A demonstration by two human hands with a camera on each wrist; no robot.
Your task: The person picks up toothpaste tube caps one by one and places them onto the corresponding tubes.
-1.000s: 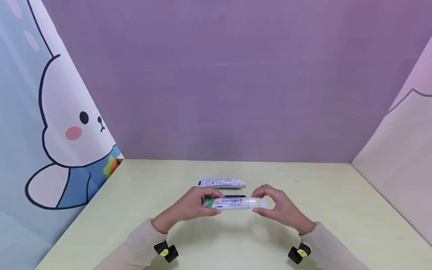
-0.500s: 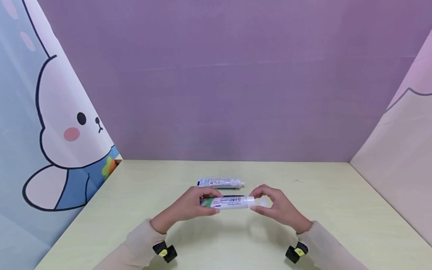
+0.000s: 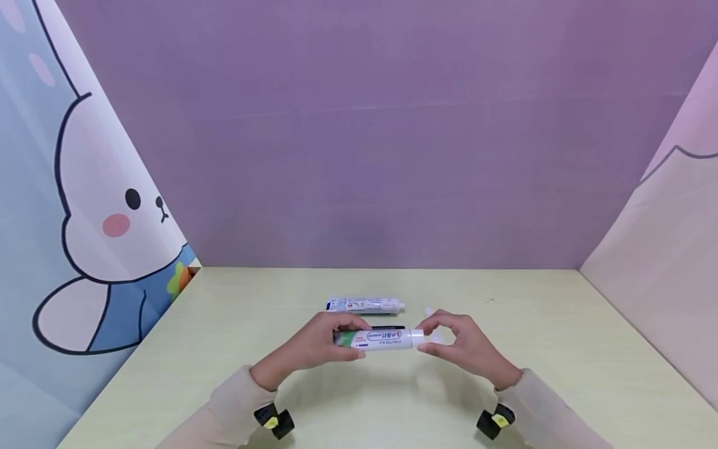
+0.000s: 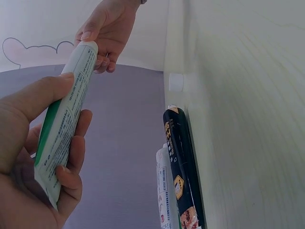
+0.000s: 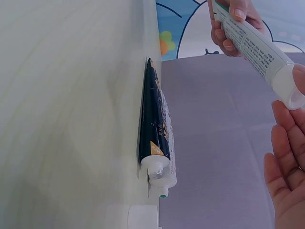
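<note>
While the left hand (image 3: 320,340) grips a white-and-green plastic tube (image 3: 387,338), the right hand (image 3: 468,343) pinches what seems its round white cap (image 3: 417,337).

A screened-off tabletop booth, judging by the purple backdrop (image 3: 359,134), cartoon-printed side panel (image 3: 112,187) and pale table (image 3: 235,312)

dark tube (image 3: 389,327) mostly hidden bhd held tube (image 3: 387,339) (head vw), white pc (image 5: 143,217) cut off (R wrist)

The white-and-green tube (image 3: 387,339) reads "小苏打"; the finer print is too small to read.
</note>
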